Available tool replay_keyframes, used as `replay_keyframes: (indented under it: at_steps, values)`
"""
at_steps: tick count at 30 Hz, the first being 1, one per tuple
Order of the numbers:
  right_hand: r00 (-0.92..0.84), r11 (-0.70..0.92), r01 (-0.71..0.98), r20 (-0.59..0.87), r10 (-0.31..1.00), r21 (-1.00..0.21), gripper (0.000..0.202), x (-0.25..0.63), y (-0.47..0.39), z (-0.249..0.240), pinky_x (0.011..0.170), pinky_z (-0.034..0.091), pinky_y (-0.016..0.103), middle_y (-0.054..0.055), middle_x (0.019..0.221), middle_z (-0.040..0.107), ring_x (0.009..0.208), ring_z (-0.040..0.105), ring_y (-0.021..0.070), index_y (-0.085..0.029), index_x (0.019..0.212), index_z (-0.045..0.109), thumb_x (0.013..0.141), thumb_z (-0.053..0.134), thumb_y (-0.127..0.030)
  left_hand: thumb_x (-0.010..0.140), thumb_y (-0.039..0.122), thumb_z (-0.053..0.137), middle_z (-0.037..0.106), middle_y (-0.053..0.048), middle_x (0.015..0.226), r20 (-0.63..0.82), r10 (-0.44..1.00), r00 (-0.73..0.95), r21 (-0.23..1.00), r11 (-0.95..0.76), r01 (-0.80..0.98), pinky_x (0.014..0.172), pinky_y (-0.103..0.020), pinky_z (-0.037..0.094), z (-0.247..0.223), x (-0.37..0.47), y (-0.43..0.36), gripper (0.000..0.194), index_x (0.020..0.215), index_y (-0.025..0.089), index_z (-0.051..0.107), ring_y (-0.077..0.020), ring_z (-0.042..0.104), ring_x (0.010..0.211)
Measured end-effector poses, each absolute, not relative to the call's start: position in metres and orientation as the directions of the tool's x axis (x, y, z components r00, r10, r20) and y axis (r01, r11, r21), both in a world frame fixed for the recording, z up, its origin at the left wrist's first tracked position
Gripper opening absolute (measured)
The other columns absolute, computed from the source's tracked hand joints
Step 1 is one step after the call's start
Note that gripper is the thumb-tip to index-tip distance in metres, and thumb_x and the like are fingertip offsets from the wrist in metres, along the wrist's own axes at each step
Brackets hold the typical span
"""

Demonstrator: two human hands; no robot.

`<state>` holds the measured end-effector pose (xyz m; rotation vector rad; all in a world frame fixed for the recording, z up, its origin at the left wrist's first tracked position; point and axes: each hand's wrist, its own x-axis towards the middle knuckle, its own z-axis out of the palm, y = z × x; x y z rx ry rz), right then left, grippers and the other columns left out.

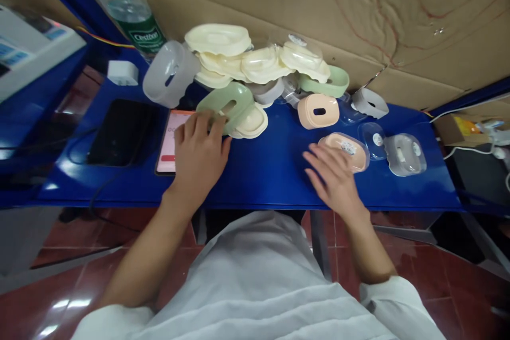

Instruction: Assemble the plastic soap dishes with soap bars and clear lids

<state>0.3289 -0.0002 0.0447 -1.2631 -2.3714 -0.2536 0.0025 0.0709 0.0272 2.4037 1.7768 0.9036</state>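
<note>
My left hand [199,151] lies flat on the blue table [263,170], fingers spread over the right edge of a phone with a pink screen [169,141]; its fingertips touch a green oval plastic lid [231,106]. My right hand [332,175] rests palm down with fingers apart, just in front of a peach oval piece under a clear cover [346,150]. Neither hand holds anything. A pile of cream oval lids and trays [235,61] is heaped behind the green lid. A peach box with a slot [317,110] stands between the pile and my right hand.
A clear grey container [170,73] and a plastic bottle [127,8] stand at back left, near a white plug [122,72] and a black pad [121,132]. Grey and clear pieces [404,154] lie at right. Cardboard [358,16] backs the table.
</note>
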Motion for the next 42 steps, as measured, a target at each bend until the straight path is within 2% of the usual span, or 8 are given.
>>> replay_keyframes:
  at_steps: [6,8,11,17,23,29,34,42]
  values:
    - [-0.664,0.682,0.728,0.180,0.725,-0.062,0.059,0.232,0.060,0.042,0.100,0.057,0.045,0.016,0.171,0.048,0.130,0.068,0.0304,-0.018,0.170,0.042,0.114,0.052,-0.035,0.107,0.038,0.057,0.071,-0.015,0.135,0.465,0.873,0.149,0.453,-0.379,0.807,0.113,-0.059,0.055,0.038,-0.012,0.075,0.038,0.143,0.026,0.064,-0.0381,0.066,0.131]
    - [-0.650,0.661,0.747,0.134,0.748,-0.070,0.066,0.219,0.074,0.039,0.099,0.058,0.045,0.022,0.165,0.053,0.129,0.068,0.0325,-0.012,0.171,0.037,0.113,0.057,-0.037,0.108,0.038,0.059,0.070,-0.015,0.139,0.479,0.867,0.138,0.467,-0.385,0.796,0.117,-0.059,0.053,0.047,-0.016,0.065,0.040,0.146,0.026,0.062,-0.0367,0.065,0.135]
    - [-0.638,0.646,0.760,0.112,0.762,-0.064,0.052,0.224,0.073,0.036,0.096,0.058,0.045,0.021,0.142,0.068,0.116,0.072,0.0315,-0.010,0.160,0.052,0.112,0.059,-0.029,0.108,0.030,0.061,0.068,-0.013,0.143,0.540,0.826,0.160,0.449,-0.444,0.776,0.122,-0.056,0.052,0.055,-0.015,0.045,0.041,0.149,0.027,0.059,-0.0332,0.063,0.140]
    - [-0.577,0.633,0.721,0.260,0.774,-0.283,0.030,0.276,0.007,0.023,0.101,0.061,0.043,0.013,0.127,0.077,0.112,0.075,0.0250,-0.017,0.139,0.070,0.113,0.056,-0.025,0.106,0.017,0.061,0.065,-0.011,0.148,0.491,0.783,0.382,0.450,-0.603,0.659,0.125,-0.058,0.053,0.031,-0.001,0.002,0.051,0.154,0.030,0.052,-0.0313,0.058,0.150]
    - [-0.237,0.480,0.673,0.450,0.861,-0.563,0.026,0.309,-0.030,0.021,0.104,0.065,0.044,0.010,0.125,0.077,0.119,0.076,0.0246,-0.025,0.133,0.071,0.110,0.059,-0.023,0.103,0.010,0.062,0.064,-0.015,0.150,0.432,0.761,0.483,0.450,-0.646,0.616,0.121,-0.058,0.057,0.004,0.010,-0.018,0.057,0.156,0.028,0.049,-0.0342,0.057,0.151]
    - [-0.515,0.584,0.701,0.276,0.812,-0.409,0.064,0.320,-0.009,0.027,0.128,0.046,0.059,0.020,0.178,0.032,0.166,0.034,0.0358,-0.022,0.164,0.050,0.107,0.069,-0.044,0.102,0.009,0.063,0.061,-0.017,0.156,0.418,0.726,0.547,0.451,-0.688,0.568,0.124,-0.054,0.055,0.009,0.017,-0.010,0.050,0.149,0.023,0.056,-0.0339,0.053,0.155]
    - [-0.552,0.647,0.690,0.344,0.760,-0.323,0.044,0.319,-0.009,0.012,0.128,0.048,0.057,0.014,0.159,0.062,0.160,0.046,0.0326,-0.024,0.148,0.067,0.106,0.071,-0.037,0.100,0.018,0.072,0.062,-0.015,0.156,0.412,0.711,0.569,0.444,-0.703,0.556,0.127,-0.057,0.052,0.003,0.023,-0.006,0.037,0.136,0.025,0.064,-0.0338,0.055,0.154]
    - [-0.566,0.627,0.768,0.318,0.760,-0.130,0.044,0.317,-0.020,0.015,0.124,0.052,0.056,0.012,0.159,0.063,0.154,0.052,0.0343,-0.024,0.149,0.068,0.106,0.071,-0.035,0.101,0.015,0.071,0.067,-0.017,0.150,0.477,0.651,0.591,0.330,-0.756,0.566,0.126,-0.056,0.053,0.006,0.026,-0.002,0.030,0.129,0.019,0.064,-0.0336,0.055,0.154]
